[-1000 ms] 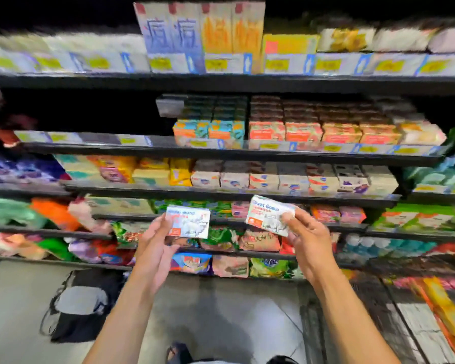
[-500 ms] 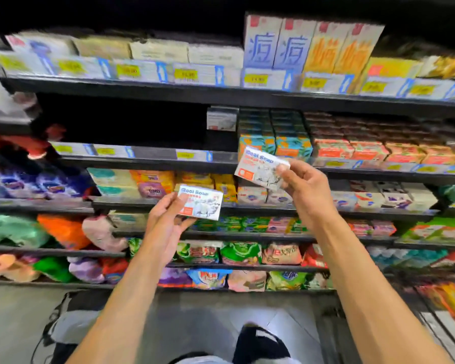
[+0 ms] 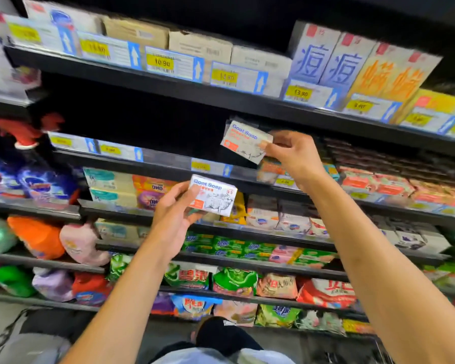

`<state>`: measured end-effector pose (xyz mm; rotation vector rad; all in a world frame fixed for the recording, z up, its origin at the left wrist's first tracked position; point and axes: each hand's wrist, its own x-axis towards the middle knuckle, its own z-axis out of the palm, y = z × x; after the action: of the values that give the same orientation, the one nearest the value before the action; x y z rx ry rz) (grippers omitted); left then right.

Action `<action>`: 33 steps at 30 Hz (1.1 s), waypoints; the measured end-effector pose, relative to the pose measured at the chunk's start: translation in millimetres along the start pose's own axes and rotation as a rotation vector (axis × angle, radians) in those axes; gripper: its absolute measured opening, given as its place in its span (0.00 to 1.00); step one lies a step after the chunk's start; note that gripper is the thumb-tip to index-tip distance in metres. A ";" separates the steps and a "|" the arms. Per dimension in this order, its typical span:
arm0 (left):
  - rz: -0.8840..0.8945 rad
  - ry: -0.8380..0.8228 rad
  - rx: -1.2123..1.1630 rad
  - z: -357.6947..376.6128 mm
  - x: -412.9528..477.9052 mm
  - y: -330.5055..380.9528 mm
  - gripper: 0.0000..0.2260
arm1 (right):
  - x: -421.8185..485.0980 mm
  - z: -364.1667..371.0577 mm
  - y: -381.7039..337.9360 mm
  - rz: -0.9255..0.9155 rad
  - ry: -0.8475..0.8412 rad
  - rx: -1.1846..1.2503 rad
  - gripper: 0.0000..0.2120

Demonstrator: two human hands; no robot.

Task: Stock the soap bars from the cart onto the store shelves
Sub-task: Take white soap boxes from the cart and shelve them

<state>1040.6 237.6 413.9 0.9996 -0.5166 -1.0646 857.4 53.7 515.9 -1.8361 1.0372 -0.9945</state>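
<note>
- Store shelves (image 3: 168,86) fill the frame.
- Right grip (image 3: 293,155) pinches upper soap box (image 3: 243,140), centre frame, at a dark shelf gap.
- Left grip (image 3: 174,216) clasps lower soap box (image 3: 213,197) just below.

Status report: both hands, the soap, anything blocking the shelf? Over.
Left grip holds one Goat Soap box. Right grip pinches second box, up at the dark shelf gap. No obstruction seen there.

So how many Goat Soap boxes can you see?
2. One Goat Soap box is held in the left hand; the other box is in the right hand, higher up. More may hide behind it.
</note>
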 end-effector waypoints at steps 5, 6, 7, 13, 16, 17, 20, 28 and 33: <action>0.040 -0.019 0.013 -7.2 13.9 -9.3 0.18 | 62.9 10.9 13.9 -0.038 -0.055 -0.177 0.10; 0.044 -0.018 0.014 -8.6 15.2 -11.4 0.18 | 73.1 12.7 17.6 -0.062 -0.092 -0.213 0.11; 0.047 -0.018 0.016 -10.0 16.3 -13.1 0.18 | 81.4 15.1 20.7 -0.084 -0.137 -0.244 0.12; 0.056 -0.034 0.038 -9.6 15.8 -17.4 0.17 | 109.6 16.8 34.5 -0.175 -0.253 -0.538 0.19; 0.056 -0.040 0.048 -7.6 14.5 -15.2 0.18 | 115.0 9.7 38.9 -0.207 -0.275 -0.671 0.17; 0.057 -0.045 0.050 -6.8 14.4 -14.0 0.18 | 115.5 8.1 40.0 -0.217 -0.272 -0.695 0.16; 0.066 -0.056 0.044 -6.3 15.3 -10.9 0.18 | 116.3 7.0 41.5 -0.259 -0.245 -0.747 0.16; 0.079 -0.048 0.012 -7.7 14.6 -9.0 0.16 | 125.1 15.1 36.2 -0.226 -0.246 -0.809 0.25; 0.078 -0.048 0.005 -10.3 12.0 -9.2 0.17 | 129.2 18.7 31.5 -0.184 -0.263 -0.869 0.30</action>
<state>1049.3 230.0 399.8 0.9530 -0.5932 -1.0205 911.4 -69.2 512.4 -2.7103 1.2539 -0.3705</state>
